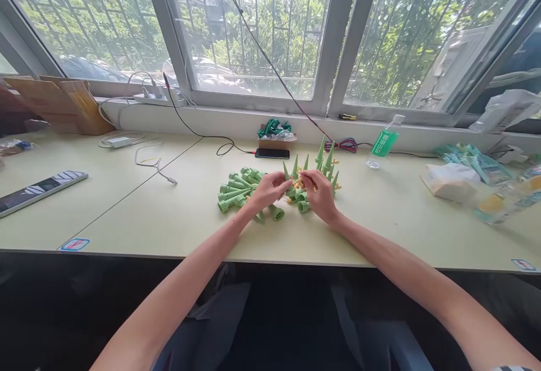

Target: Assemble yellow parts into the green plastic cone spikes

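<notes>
My left hand [271, 189] is closed on a green plastic watering spike [286, 171], its pointed end up. Close to it on the right, my right hand [320, 193] has thumb and fingertips pinched together near the spike; what lies in the pinch is too small to make out. Left of my hands lies a pile of green hollow spikes [235, 190], their open ends toward me. Behind my right hand, several green spikes [328, 158] stand points up, with small yellow parts [337, 186] among them. One loose spike [277, 213] lies below my left hand.
Behind the spikes are a black phone [272, 153] and a small box of green wrappers [275, 131]. A green-labelled bottle [384, 142] and a tissue pack [450, 181] are to the right. A white cable [158, 168] and a long device [42, 191] lie left.
</notes>
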A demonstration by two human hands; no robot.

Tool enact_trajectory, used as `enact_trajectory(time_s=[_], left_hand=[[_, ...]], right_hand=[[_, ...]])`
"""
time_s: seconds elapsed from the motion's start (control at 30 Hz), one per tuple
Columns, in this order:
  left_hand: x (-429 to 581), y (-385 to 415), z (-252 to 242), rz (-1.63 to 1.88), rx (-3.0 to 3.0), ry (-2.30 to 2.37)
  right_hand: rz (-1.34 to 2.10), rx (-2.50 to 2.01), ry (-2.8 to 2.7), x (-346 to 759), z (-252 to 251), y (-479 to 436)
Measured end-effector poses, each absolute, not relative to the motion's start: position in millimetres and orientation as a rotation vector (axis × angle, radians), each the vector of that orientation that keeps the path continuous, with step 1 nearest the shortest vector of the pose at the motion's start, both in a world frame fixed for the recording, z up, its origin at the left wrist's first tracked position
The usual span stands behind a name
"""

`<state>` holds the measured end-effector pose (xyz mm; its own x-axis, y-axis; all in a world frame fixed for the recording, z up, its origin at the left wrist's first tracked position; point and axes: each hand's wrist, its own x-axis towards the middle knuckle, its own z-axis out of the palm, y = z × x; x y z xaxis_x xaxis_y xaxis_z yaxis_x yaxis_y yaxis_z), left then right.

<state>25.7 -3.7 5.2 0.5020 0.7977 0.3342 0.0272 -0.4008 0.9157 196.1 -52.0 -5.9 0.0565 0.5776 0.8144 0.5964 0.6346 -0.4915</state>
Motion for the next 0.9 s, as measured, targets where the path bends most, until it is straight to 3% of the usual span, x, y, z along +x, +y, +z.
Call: enact_trajectory(time_s=[0.9], left_hand=[[16.7, -0.5, 9.2, 0.964, 1.725, 0.565]], right_hand=[[0.166, -0.968, -1.663, 197.3, -8.4, -51.4]])
